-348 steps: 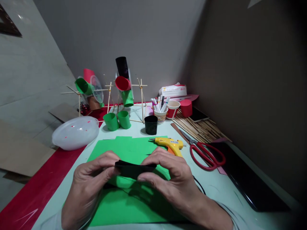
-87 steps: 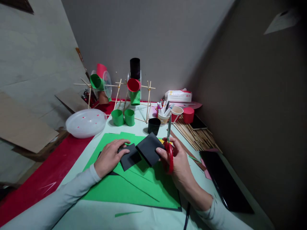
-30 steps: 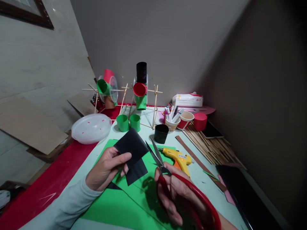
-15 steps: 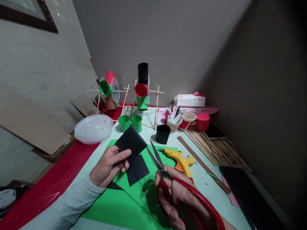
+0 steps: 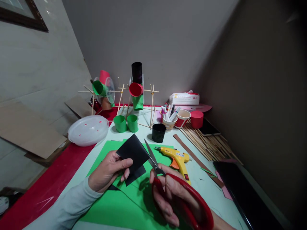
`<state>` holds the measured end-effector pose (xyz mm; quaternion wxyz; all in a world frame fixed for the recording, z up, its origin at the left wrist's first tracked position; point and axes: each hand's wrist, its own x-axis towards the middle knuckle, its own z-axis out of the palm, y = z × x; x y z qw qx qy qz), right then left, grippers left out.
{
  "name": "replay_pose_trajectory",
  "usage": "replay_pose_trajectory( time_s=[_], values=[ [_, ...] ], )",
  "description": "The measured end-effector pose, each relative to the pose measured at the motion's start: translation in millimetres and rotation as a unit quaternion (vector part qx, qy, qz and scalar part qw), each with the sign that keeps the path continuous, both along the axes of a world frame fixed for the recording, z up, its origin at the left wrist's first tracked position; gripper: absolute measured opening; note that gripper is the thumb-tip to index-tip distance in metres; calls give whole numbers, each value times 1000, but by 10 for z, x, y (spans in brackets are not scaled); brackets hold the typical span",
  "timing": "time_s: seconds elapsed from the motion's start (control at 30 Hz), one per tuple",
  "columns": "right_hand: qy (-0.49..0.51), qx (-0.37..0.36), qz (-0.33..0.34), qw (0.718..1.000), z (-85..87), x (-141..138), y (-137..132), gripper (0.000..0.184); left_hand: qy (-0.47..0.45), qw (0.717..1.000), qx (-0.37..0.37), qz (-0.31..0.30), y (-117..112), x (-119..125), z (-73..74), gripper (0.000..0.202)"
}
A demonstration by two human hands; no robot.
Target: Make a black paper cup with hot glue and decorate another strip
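Observation:
My left hand (image 5: 111,171) pinches a piece of black paper (image 5: 133,150) between thumb and fingers. Red-handled scissors (image 5: 192,195) are gripped in my right hand (image 5: 168,191), their blades parted at the right edge of that paper. Whether the blades are cutting into it I cannot tell. Beneath the held piece, a second black paper piece (image 5: 136,175) shows, partly covered. Green paper sheets (image 5: 103,210) lie under both hands. A yellow glue gun (image 5: 178,156) rests on its side just beyond my right hand.
Green paper cups (image 5: 120,124) and a black paper cup (image 5: 158,133) stand behind the sheets. Stick frames with coloured paper tubes (image 5: 136,89) rise at the back. A plastic lid (image 5: 88,130) lies left; a marker cup (image 5: 169,123), wooden sticks (image 5: 199,140) and a black slab (image 5: 242,188) lie right.
The held black paper and the scissors have come together, with the blade now at the paper's right edge. The whole view has shifted slightly, so the background sits further left.

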<state>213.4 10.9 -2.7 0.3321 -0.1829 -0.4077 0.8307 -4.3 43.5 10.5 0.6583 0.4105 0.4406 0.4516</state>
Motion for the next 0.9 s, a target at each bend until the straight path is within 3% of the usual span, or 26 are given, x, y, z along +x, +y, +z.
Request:
replay_pose_trajectory(
  time_s=[0.33,0.57,0.77,0.9],
  values=[
    [-30,6,-23,999,70,-18,-44,42,9,1000,2,-18,-6,-10,11,35],
    [-46,4,-11,999,27,9,-11,44,9,1000,4,-7,-31,19,0,35],
    [-225,61,-61,970,185,27,-41,42,0,998,31,48,-20,-54,15,33],
    [-245,106,-93,959,226,44,-23,43,-7,995,57,80,30,-118,69,36]
  ],
)
